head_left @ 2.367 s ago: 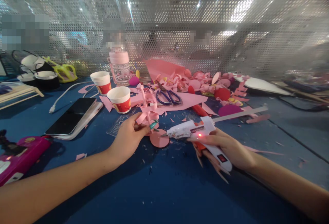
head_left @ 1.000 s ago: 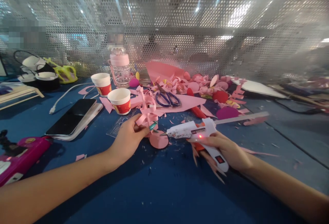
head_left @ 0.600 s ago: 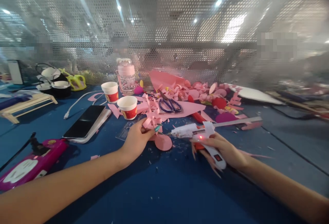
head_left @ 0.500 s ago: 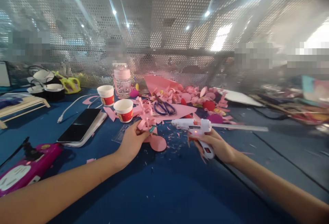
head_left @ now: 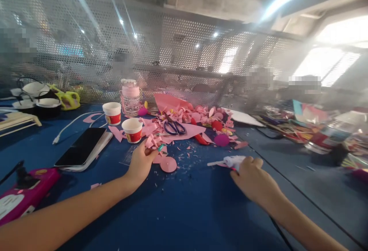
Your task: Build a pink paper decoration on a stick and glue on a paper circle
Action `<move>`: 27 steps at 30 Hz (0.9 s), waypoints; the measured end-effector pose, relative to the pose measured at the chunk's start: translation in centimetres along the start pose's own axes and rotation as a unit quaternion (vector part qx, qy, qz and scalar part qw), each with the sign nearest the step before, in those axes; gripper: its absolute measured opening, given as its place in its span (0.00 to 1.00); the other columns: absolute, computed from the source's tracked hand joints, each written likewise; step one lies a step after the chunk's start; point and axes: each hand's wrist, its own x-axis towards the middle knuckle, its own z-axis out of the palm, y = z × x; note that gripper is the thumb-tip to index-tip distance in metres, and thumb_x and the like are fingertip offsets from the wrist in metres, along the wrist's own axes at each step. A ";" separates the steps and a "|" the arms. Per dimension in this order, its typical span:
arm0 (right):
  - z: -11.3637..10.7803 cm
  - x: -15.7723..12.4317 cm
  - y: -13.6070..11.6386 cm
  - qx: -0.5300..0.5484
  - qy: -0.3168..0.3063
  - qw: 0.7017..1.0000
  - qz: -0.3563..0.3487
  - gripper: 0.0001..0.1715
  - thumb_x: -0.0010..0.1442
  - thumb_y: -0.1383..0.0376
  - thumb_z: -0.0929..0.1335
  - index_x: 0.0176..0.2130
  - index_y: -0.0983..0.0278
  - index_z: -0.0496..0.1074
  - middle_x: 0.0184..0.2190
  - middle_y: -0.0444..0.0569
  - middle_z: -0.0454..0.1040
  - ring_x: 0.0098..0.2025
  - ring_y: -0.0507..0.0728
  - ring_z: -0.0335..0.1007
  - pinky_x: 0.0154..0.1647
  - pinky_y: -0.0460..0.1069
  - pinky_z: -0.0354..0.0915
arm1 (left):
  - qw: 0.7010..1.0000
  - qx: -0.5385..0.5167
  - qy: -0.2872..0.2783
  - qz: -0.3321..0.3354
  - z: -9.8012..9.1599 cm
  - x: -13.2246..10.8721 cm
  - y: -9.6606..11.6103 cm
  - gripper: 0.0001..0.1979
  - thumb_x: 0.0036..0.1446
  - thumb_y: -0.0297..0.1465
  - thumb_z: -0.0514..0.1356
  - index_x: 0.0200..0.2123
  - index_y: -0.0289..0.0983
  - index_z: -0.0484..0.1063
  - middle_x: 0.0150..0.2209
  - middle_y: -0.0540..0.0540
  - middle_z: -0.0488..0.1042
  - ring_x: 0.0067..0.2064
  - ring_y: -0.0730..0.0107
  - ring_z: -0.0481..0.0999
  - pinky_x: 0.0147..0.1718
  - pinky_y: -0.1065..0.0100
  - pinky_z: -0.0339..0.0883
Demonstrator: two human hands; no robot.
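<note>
- The right hand (head_left: 254, 180) is gripping the white glue gun (head_left: 231, 162), lying on the blue table (head_left: 184, 212).
- The left hand (head_left: 140, 162) is pinching a pink paper piece (head_left: 152, 143) beside a pink disc (head_left: 168, 164).
- Scraps (head_left: 198, 118) are crowding the far edge; open tabletop is lying near.

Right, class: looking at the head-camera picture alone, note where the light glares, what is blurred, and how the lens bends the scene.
Head view: the window at upper right is blown out, and streaks of flare cross the mesh screen; the clutter at far right is smeared by blur; the table edge curves with wide-angle distortion; the left hand on pink paper is fairly sharp, the right hand softer.
</note>
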 end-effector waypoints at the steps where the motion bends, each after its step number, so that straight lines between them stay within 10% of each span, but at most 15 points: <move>1: -0.3 0.3 -0.2 -0.017 -0.014 1.000 0.022 0.16 0.54 0.66 0.60 0.38 0.78 0.65 0.35 0.69 0.66 0.26 0.64 0.71 0.23 0.52 0.61 | 1.000 0.002 0.004 0.005 0.0 0.0 0.0 0.19 0.48 0.30 0.61 0.45 0.34 0.67 0.43 0.39 0.76 0.41 0.59 0.77 0.43 0.59 0.68; 9: -5.7 -0.3 -3.9 -0.002 0.132 0.988 -0.073 0.28 0.53 0.48 0.63 0.35 0.73 0.66 0.34 0.66 0.68 0.40 0.72 0.67 0.36 0.59 0.63 | 0.998 -0.004 -0.041 0.055 0.3 -1.1 1.3 0.19 0.51 0.33 0.60 0.47 0.35 0.66 0.41 0.42 0.77 0.40 0.62 0.77 0.40 0.63 0.70; 14: -6.5 0.0 -8.8 0.385 -0.099 0.886 -0.239 0.19 0.56 0.50 0.63 0.31 0.64 0.66 0.26 0.48 0.72 0.27 0.54 0.68 0.27 0.48 0.64 | 0.995 -0.040 -0.075 0.050 0.5 -1.9 2.2 0.15 0.49 0.30 0.61 0.43 0.36 0.67 0.34 0.46 0.78 0.37 0.65 0.77 0.38 0.65 0.70; 20: -3.8 1.3 -12.3 0.569 -0.064 0.781 -0.249 0.19 0.48 0.56 0.70 0.38 0.65 0.69 0.36 0.51 0.73 0.37 0.56 0.69 0.37 0.50 0.66 | 0.988 -0.123 -0.098 0.007 0.4 -1.9 1.8 0.27 0.44 0.27 0.65 0.47 0.38 0.59 0.26 0.54 0.74 0.30 0.69 0.76 0.32 0.68 0.68; 27: -3.0 1.7 -13.1 0.666 -0.164 0.710 -0.161 0.21 0.42 0.55 0.72 0.33 0.67 0.72 0.29 0.48 0.74 0.25 0.52 0.68 0.26 0.48 0.65 | 0.991 -0.092 -0.092 0.011 0.3 -1.8 2.0 0.31 0.44 0.28 0.65 0.51 0.37 0.57 0.26 0.52 0.74 0.30 0.69 0.75 0.31 0.69 0.67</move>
